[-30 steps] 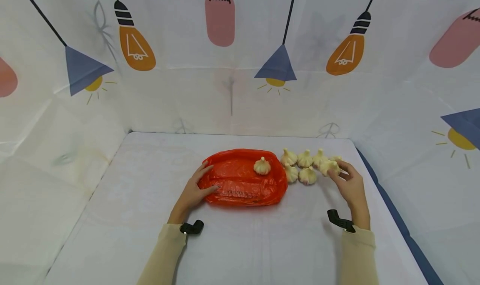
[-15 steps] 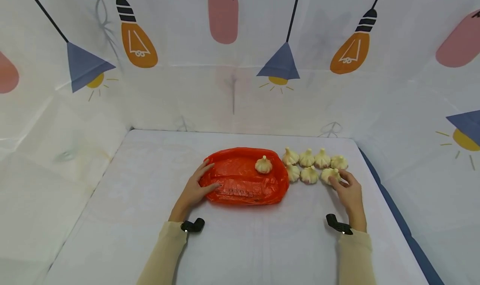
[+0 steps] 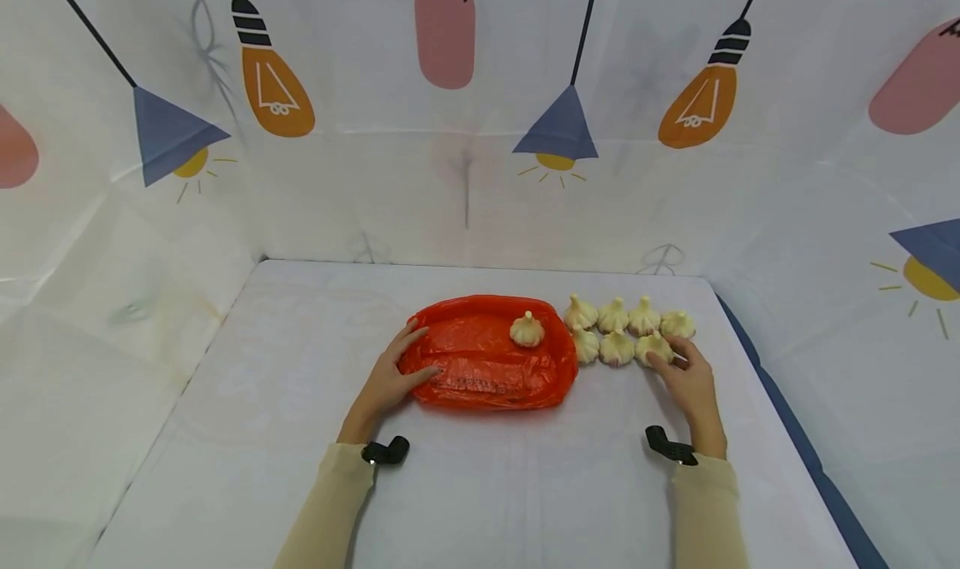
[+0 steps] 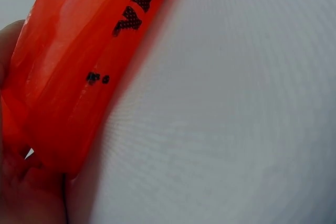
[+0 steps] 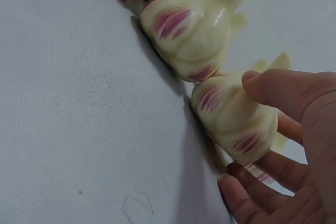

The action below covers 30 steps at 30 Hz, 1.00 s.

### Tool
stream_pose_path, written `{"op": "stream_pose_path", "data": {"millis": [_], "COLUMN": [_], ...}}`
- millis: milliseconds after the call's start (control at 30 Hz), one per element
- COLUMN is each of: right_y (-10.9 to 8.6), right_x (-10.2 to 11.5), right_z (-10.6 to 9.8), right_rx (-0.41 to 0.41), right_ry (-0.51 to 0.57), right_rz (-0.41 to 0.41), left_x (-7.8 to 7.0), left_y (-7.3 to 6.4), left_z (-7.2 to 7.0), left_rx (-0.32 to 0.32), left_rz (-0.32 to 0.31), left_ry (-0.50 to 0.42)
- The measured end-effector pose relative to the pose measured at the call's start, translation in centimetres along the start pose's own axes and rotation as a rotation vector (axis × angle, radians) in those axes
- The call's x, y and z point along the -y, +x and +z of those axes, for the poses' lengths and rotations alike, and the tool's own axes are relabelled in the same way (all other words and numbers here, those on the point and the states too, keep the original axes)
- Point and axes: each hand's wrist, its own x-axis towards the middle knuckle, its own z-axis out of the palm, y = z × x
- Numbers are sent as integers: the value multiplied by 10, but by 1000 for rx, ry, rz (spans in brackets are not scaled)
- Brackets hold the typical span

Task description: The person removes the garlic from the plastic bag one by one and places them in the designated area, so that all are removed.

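Observation:
Oval in outline, a red plastic bag (image 3: 468, 344) with black print lies on the white table. My left hand (image 3: 386, 381) grips its left end, thumb on the near side and fingers on the far side. A single garlic bulb (image 3: 527, 331) sits on the bag's right part. My right hand (image 3: 692, 386) holds another garlic bulb (image 5: 236, 121) between thumb and fingers, at the right end of the front row. That bulb touches its neighbour (image 5: 189, 35) in the right wrist view. Behind it is a back row of bulbs (image 3: 613, 316). What the bag covers cannot be seen.
White sheets printed with lamps and bulbs (image 3: 277, 94) rise behind and at both sides of the table (image 3: 480, 486). A dark blue strip (image 3: 795, 436) runs along the table's right edge. Black cameras (image 3: 386, 451) are strapped to both wrists.
My right hand has brought its garlic bulb down and left from over the back-right bulb to the front row, against its neighbour. The left hand and bag stay as they were.

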Motion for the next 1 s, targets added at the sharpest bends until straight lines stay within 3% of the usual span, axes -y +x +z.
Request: {"op": "stream_pose_path", "data": {"millis": [233, 667, 1000], "right_y": [1, -2, -10], "right_x": [1, 5, 34], "right_z": [-1, -6, -14], "right_rx": [30, 87, 26], "right_ry": [-40, -61, -48], "right_rz": [-26, 24, 4], "left_x": [0, 1, 0], "left_y": [0, 0, -1], "left_z": [0, -1, 0], "left_rx": [-4, -6, -9], "left_rz": [-4, 5, 10], "left_ry": [4, -1, -4]}}
